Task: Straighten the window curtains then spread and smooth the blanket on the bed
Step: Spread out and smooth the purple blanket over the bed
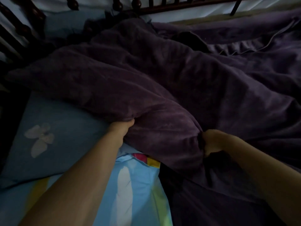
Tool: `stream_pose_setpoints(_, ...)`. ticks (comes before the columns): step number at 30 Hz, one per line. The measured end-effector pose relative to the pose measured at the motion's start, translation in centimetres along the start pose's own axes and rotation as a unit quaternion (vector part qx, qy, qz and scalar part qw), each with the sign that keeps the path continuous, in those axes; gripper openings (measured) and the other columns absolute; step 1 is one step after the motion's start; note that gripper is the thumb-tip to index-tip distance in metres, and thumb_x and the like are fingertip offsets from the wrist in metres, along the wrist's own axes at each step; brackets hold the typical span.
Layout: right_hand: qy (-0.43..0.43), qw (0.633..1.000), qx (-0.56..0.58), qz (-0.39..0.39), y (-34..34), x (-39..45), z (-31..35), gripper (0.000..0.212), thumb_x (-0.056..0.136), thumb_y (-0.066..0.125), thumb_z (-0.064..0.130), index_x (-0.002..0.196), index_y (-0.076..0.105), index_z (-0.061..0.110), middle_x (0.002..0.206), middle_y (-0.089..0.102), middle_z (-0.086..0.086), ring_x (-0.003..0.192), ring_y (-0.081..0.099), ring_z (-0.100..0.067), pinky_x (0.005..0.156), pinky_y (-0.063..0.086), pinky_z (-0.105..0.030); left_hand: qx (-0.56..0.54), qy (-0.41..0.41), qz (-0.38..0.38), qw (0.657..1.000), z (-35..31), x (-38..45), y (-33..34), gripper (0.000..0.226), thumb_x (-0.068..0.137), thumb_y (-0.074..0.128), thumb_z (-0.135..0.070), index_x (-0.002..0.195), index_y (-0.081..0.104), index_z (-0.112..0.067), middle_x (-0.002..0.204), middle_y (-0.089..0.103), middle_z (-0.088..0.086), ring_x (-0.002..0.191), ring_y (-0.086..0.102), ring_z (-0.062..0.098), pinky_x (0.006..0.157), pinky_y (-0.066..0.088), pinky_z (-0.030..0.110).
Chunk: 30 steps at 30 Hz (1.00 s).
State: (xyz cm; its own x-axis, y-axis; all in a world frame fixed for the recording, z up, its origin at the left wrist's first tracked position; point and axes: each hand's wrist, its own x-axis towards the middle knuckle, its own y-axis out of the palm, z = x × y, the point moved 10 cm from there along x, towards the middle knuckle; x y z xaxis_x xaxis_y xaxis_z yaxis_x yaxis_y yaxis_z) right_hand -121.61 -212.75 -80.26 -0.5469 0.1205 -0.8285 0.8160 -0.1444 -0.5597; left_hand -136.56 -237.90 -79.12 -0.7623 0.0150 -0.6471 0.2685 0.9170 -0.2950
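Writing: I can read no brand, label or lettering anywhere; the light is dim.
My left hand (124, 130): curled into the near edge of the blanket (146, 82), thumb on top and the other fingers tucked under the fold where I cannot see them; it grips a bunched handful.
My right hand (211, 141): clenched round a gathered knot of the same edge, knuckles up, fingers closed tight on the cloth.
Between my hands: a thick rolled fold of the blanket hangs from one grip to the other.
Blanket: dark purple, rumpled, lying in heaped folds over the middle and right of the bed, reaching back to the headboard.
Sheet (68, 121): blue, bare at the left, with a pale butterfly print (39, 139) beside my left forearm.
Nearer cloth (138, 185): light blue with white, yellow and green bands and a pink and yellow patch, under my left arm.
Headboard (138, 4): dark turned wooden spindles along the top and left.
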Motion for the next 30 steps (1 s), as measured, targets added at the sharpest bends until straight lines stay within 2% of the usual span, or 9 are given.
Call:
stream_pose_setpoints(4,-0.084,0.975,0.201,-0.042,-0.4,-5.4,3.1,0.039,0.067,0.075,0.024,0.104,0.066,0.014,0.103,0.069,0.001,0.1,0.062,-0.018,0.079,0.048,-0.022,0.234,0.224,-0.144,0.935,-6.9,-6.0,-5.5,0.041,0.075,0.073,-0.013,0.107,0.063,0.012,0.116,0.061,0.033,0.108,0.058,0.039,0.086,0.045,0.033)
stream_pose_setpoints(7,-0.186,0.908,0.372,-0.043,-4.0,-9.4,9.1,0.013,0.062,0.079,0.005,0.072,0.07,0.007,0.061,0.063,0.019,0.065,0.059,0.002,0.062,0.047,-0.013,0.47,0.377,-0.17,0.78,-14.0,-10.6,-8.0,0.031,0.062,0.075,0.002,0.088,0.067,0.018,0.094,0.061,0.04,0.088,0.059,0.051,0.08,0.049,0.049)
stream_pose_setpoints(9,-0.242,0.877,0.407,-0.078,-8.7,-11.8,13.4,0.017,0.063,0.078,0.001,0.078,0.073,0.006,0.065,0.061,0.012,0.057,0.054,0.006,0.063,0.047,-0.013,0.549,0.466,-0.189,0.667,-18.6,-14.1,-10.2,0.031,0.052,0.077,0.01,0.082,0.069,0.016,0.082,0.063,0.035,0.077,0.061,0.051,0.077,0.049,0.057)
stream_pose_setpoints(11,-0.296,0.858,0.403,-0.118,-13.7,-14.5,18.0,0.024,0.065,0.077,0.003,0.089,0.072,0.002,0.079,0.061,0.0,0.074,0.056,-0.004,0.075,0.049,-0.021,0.598,0.515,-0.216,0.575,-23.2,-17.4,-12.7,0.037,0.054,0.075,0.013,0.09,0.069,0.014,0.09,0.064,0.035,0.085,0.062,0.052,0.085,0.044,0.065)
stream_pose_setpoints(14,-0.353,0.807,0.451,-0.144,-18.3,-18.1,22.9,0.028,0.066,0.076,-0.001,0.093,0.07,-0.003,0.086,0.062,-0.004,0.086,0.056,-0.015,0.088,0.048,-0.03,0.616,0.512,-0.266,0.537,-28.7,-19.4,-16.9,0.043,0.065,0.068,0.009,0.107,0.061,0.015,0.119,0.056,0.035,0.119,0.047,0.05,0.098,0.029,0.068)
stream_pose_setpoints(18,-0.469,0.754,0.43,-0.166,-20.5,-21.2,27.9,0.032,0.067,0.077,0.02,0.098,0.069,0.013,0.099,0.069,0.0,0.096,0.059,-0.008,0.093,0.047,-0.028,0.569,0.437,-0.363,0.595,-31.5,-18.7,-23.8,0.043,0.082,0.054,0.002,0.124,0.049,0.008,0.145,0.036,0.022,0.137,0.028,0.04,0.106,0.023,0.061)
stream_pose_setpoints(21,-0.37,0.878,0.243,-0.182,-17.2,-15.1,27.7,0.057,0.083,0.063,0.039,0.131,0.046,0.012,0.135,0.054,-0.011,0.123,0.05,-0.022,0.104,0.037,-0.025,0.523,0.285,-0.336,0.729,-26.5,-14.0,-25.9,0.039,0.091,0.043,-0.019,0.126,0.04,-0.004,0.135,0.042,0.026,0.117,0.045,0.044,0.095,0.041,0.056)
stream_pose_setpoints(24,-0.297,0.941,0.157,-0.033,-9.5,-8.6,25.4,0.073,0.087,0.051,0.048,0.145,0.02,0.016,0.153,0.028,-0.009,0.138,0.031,-0.024,0.116,0.025,-0.034,0.486,0.131,-0.206,0.839,-17.2,-7.8,-24.3,0.052,0.092,0.043,-0.034,0.136,0.027,-0.011,0.134,0.044,0.024,0.115,0.049,0.041,0.096,0.045,0.047)
stream_pose_setpoints(30,-0.234,0.88,0.337,-0.239,-15.9,-4.5,16.8,0.022,0.091,0.052,0.017,0.087,0.067,0.002,0.081,0.069,-0.016,0.079,0.068,-0.027,0.059,0.048,-0.018,0.352,0.013,-0.103,0.93,-6.1,-0.5,-19.5,0.084,0.086,0.045,-0.056,0.149,0.002,-0.021,0.155,0.017,0.016,0.139,0.025,0.035,0.115,0.025,0.046)
